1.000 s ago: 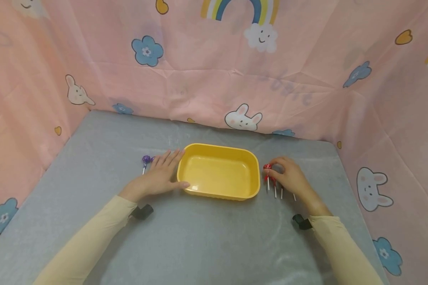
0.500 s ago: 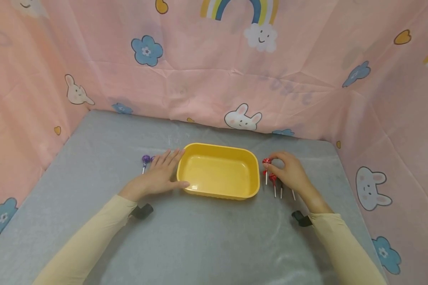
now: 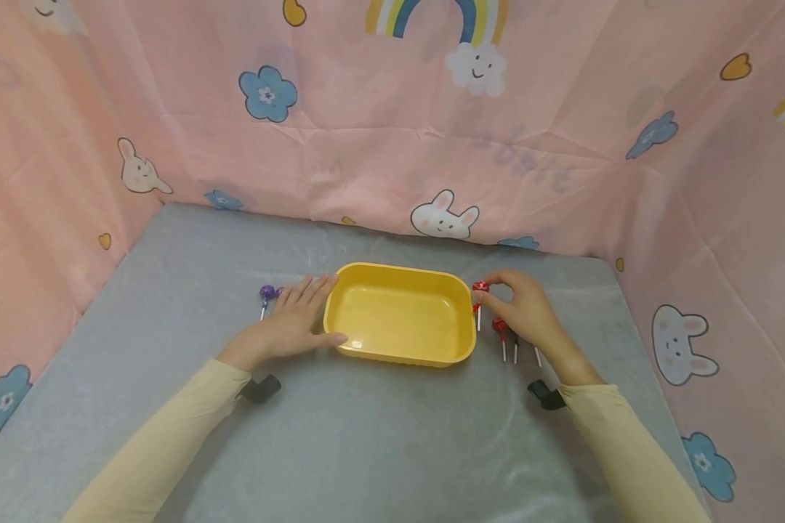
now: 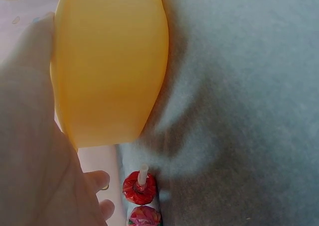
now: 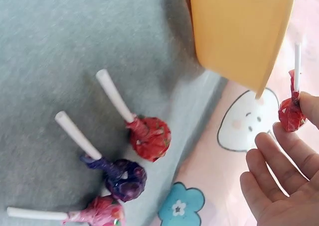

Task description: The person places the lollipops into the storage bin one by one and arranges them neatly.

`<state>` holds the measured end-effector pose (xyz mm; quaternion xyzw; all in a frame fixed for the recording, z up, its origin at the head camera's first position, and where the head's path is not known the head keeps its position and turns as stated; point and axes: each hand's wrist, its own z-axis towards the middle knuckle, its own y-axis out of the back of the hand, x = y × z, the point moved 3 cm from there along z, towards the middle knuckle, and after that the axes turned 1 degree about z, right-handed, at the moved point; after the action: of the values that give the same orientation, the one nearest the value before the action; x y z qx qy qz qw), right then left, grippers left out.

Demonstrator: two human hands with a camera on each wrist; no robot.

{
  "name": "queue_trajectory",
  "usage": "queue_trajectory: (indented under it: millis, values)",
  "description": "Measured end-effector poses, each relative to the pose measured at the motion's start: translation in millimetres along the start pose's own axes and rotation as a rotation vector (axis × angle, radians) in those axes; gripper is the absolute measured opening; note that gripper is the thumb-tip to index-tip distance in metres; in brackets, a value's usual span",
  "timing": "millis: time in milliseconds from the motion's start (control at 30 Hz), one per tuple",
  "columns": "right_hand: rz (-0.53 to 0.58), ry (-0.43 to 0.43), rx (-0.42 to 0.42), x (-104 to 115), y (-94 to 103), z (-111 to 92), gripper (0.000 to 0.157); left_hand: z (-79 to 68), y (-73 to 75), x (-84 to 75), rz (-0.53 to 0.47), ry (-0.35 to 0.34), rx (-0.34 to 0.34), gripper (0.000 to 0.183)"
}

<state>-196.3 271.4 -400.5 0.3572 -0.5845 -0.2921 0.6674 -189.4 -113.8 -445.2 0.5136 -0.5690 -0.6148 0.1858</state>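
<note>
My right hand (image 3: 526,309) pinches a red-wrapped lollipop (image 3: 480,288) by its candy head between thumb and index finger, stick pointing down, beside the bin's right rim. The right wrist view shows this lollipop (image 5: 292,114) held off the table, the other fingers spread. My left hand (image 3: 294,319) rests with straight fingers on the left rim of a yellow plastic bin (image 3: 399,357). On the table below my right hand lie a red lollipop (image 5: 149,136), a purple lollipop (image 5: 124,178) and a pinkish-red lollipop (image 5: 102,211).
Purple lollipops (image 3: 267,292) lie left of the bin, partly hidden by my left hand. Below that hand, the left wrist view shows a red lollipop (image 4: 139,187) and a pinkish one (image 4: 144,216). A grey cloth (image 3: 366,450) covers the table; pink printed curtains (image 3: 353,145) enclose it.
My right hand has lifted the red lollipop off the table and carried it up and left to the bin's rim. The left hand and bin have stayed put.
</note>
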Motion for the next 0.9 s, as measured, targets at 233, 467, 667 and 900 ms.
queue_trajectory:
  millis: [233,467,667,900]
  values:
    - [0.01,0.034,-0.011,8,-4.8,5,0.039,-0.6,0.9,-0.8,0.002,0.005,-0.001,0.11]
    - [0.009,0.022,0.009,16,-10.3,9,0.036,0.0,0.4,-0.2,0.001,0.002,-0.005,0.109]
    - [0.009,0.0,0.019,23,-15.4,12,0.038,-0.3,0.3,0.1,0.003,-0.002,-0.009,0.11]
    - [0.035,0.017,0.02,32,-19.2,15,0.037,-0.1,-0.2,0.8,-0.002,0.001,-0.005,0.11]
